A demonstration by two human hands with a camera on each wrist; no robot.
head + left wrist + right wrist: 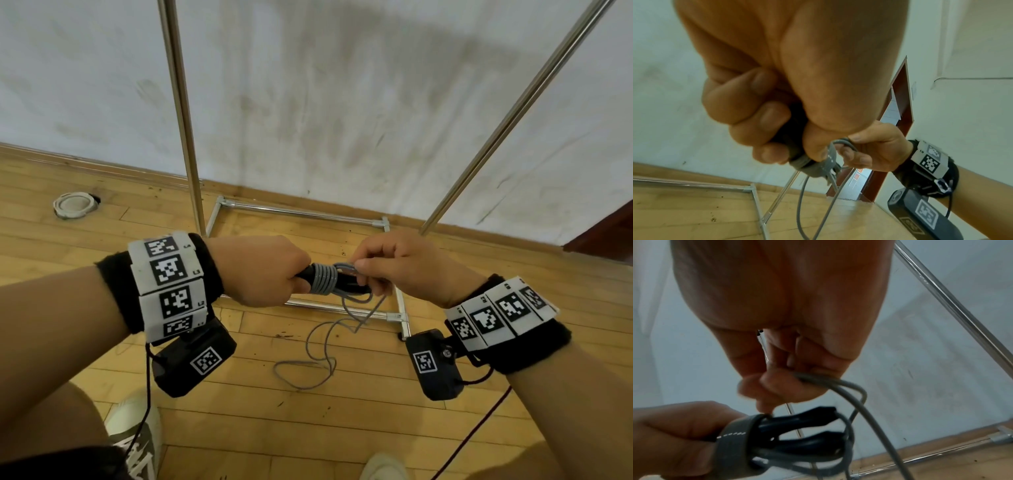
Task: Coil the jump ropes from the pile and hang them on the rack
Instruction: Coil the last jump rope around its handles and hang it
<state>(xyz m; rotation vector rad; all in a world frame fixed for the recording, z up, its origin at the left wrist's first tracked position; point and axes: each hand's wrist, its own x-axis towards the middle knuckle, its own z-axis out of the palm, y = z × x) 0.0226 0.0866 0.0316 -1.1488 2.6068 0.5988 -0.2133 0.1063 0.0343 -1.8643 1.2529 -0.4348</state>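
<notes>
A grey jump rope [323,283] is wound in several turns round its two black handles [346,286]. My left hand [263,274] grips the handles [797,431] side by side in a fist. My right hand [387,267] pinches a doubled strand of the grey cord [830,382] just right of the coil [818,168]. The loose end of the rope [318,349] hangs down and lies in loops on the wooden floor. The metal rack [178,102] stands right behind my hands, with its slanted bar [513,113] to the right.
The rack's base frame [301,212] lies on the wooden floor against a stained white wall. A round white ring [73,205] sits on the floor at the left. My shoes [137,435] are at the bottom edge. A dark red door frame [902,100] is to the right.
</notes>
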